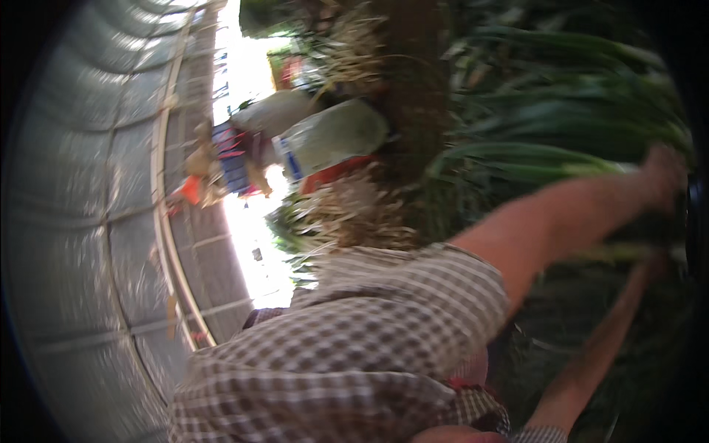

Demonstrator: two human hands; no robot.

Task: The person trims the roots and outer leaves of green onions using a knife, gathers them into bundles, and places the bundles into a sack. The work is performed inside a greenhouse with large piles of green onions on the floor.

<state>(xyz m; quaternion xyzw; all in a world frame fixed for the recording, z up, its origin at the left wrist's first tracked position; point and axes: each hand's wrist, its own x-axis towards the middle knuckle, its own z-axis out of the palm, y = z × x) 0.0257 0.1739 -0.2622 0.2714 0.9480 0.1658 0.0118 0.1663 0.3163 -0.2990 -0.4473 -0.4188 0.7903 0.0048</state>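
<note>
Two bare forearms reach towards the right rim from checked sleeves, and I take them for my own. My left hand [664, 171] is blurred at the pale base of long green onions [576, 160], whose leaves spread leftwards. It touches or holds them; its fingers cannot be made out. Lower down, my right hand [656, 268] is dim and smeared by motion, close to a pale stalk [609, 253]. Whether it grips that stalk cannot be told. A brown-and-white checked sleeve [388, 326] covers much of the lower middle.
The view is rolled sideways. Plastic film over a frame [72, 221] curves along the left. Beyond the sleeve are a pale filled sack [332, 135], another sack [277, 113] and heaps of onions [360, 216]. Brown ground [412, 111] runs between the heaps and the leaves.
</note>
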